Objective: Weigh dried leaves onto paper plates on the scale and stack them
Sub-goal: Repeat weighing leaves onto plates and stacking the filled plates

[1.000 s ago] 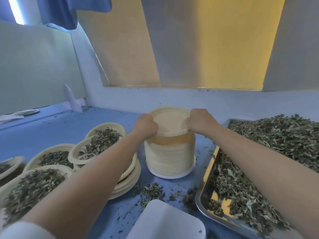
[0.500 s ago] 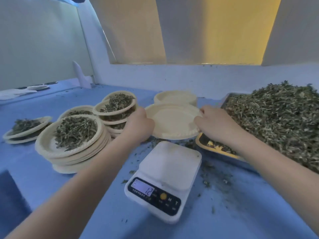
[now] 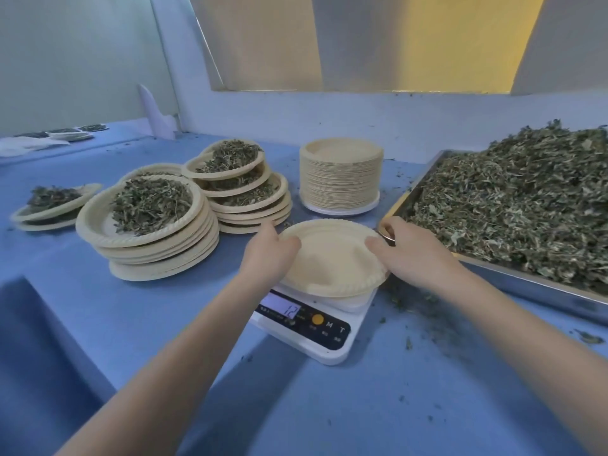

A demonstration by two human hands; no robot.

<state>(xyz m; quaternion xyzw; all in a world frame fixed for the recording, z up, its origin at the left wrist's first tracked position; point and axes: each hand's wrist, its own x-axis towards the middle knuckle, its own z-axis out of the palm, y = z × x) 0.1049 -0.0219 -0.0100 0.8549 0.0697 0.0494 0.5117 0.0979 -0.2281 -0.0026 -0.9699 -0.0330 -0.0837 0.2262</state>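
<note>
An empty cream paper plate [image 3: 332, 261] lies on the white digital scale [image 3: 324, 334], whose display shows 12. My left hand [image 3: 269, 253] grips the plate's left rim and my right hand [image 3: 406, 250] grips its right rim. Behind the scale stands a tall stack of empty plates [image 3: 340, 179]. A metal tray [image 3: 539, 287] at the right is heaped with dried leaves [image 3: 513, 199]. Left of the scale are stacks of leaf-filled plates [image 3: 148, 218], another filled stack [image 3: 241, 185] behind it, and a small stack [image 3: 52, 202] far left.
Everything sits on a blue table cover [image 3: 131, 324] with loose leaf crumbs [image 3: 411, 301] scattered near the tray. A white wall runs along the back. At the far left lie more plates and papers [image 3: 62, 134].
Both hands carried the empty plate from above the plate stack toward me and down onto the scale. The view has tilted down and the scale is nearer the centre.
</note>
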